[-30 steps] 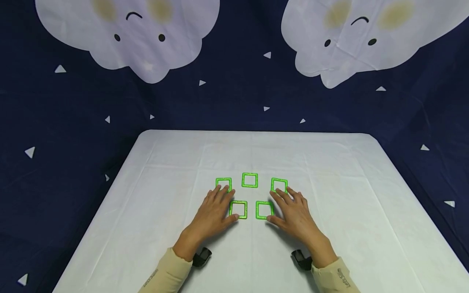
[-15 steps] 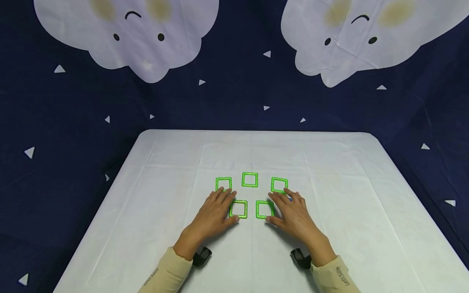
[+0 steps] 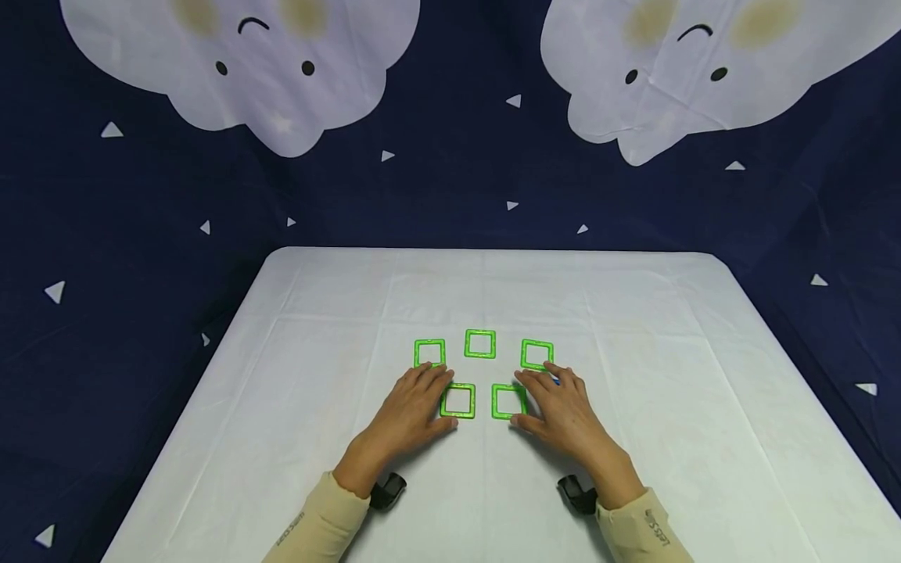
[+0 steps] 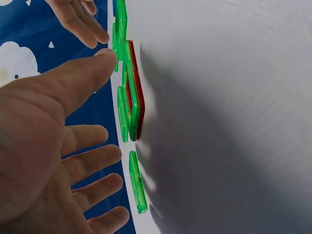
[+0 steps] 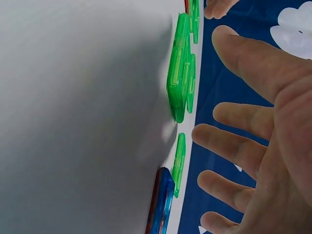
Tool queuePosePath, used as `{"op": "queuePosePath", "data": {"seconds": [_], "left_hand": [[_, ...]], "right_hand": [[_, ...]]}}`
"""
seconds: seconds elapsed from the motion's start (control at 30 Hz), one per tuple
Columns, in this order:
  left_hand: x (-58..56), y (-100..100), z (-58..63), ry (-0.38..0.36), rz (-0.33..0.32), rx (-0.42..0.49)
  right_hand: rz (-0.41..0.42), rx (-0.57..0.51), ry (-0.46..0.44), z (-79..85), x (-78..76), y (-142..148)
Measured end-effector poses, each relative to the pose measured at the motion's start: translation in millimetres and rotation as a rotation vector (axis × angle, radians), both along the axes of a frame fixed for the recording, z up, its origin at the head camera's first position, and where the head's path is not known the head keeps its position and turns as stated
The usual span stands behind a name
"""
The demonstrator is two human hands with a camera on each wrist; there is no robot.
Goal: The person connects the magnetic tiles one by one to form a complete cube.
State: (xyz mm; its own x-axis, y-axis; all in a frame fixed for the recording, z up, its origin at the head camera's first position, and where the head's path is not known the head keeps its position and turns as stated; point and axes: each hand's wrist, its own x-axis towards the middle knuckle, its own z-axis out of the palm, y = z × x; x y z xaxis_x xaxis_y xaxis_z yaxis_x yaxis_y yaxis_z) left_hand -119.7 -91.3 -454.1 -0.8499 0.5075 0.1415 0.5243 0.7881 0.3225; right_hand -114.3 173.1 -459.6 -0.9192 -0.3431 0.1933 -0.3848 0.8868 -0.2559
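Note:
Several green square frame tiles lie flat on a white tabletop. My left hand, fingers spread and relaxed, hovers palm down over the left side of the front left tile. In the left wrist view, a red piece shows beneath a green tile. Loosely spread, my right hand is beside the front right tile, its thumb over that tile's near edge. A blue piece with red beside it lies below the right fingers, mostly hidden in the head view. Neither hand grips anything.
Behind the hands lie a back left tile, a back middle tile and a back right tile. The white table ends at a dark blue cloth with clouds and small triangles.
My right fingertips have drawn back slightly from the back right tile, and a bit of blue now shows between the fingers. The left fingertips have drawn back a little too. The tiles stay put.

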Motion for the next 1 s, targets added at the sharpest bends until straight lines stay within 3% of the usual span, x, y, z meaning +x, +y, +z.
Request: {"op": "queuePosePath", "data": {"seconds": [0.43,0.8,1.0], "left_hand": [[-5.9,0.7,-1.5,0.018,-0.017,-0.035],[-8.5,0.6,-2.1,0.013,-0.019,-0.063],[-9.8,1.3,-2.9,0.016,-0.016,-0.085]], "right_hand": [[0.009,0.007,-0.02,1.2,-5.5,0.6],[0.025,0.013,0.023,1.6,-16.9,0.7],[0.017,0.023,-0.019,1.1,-21.1,-0.7]]}}
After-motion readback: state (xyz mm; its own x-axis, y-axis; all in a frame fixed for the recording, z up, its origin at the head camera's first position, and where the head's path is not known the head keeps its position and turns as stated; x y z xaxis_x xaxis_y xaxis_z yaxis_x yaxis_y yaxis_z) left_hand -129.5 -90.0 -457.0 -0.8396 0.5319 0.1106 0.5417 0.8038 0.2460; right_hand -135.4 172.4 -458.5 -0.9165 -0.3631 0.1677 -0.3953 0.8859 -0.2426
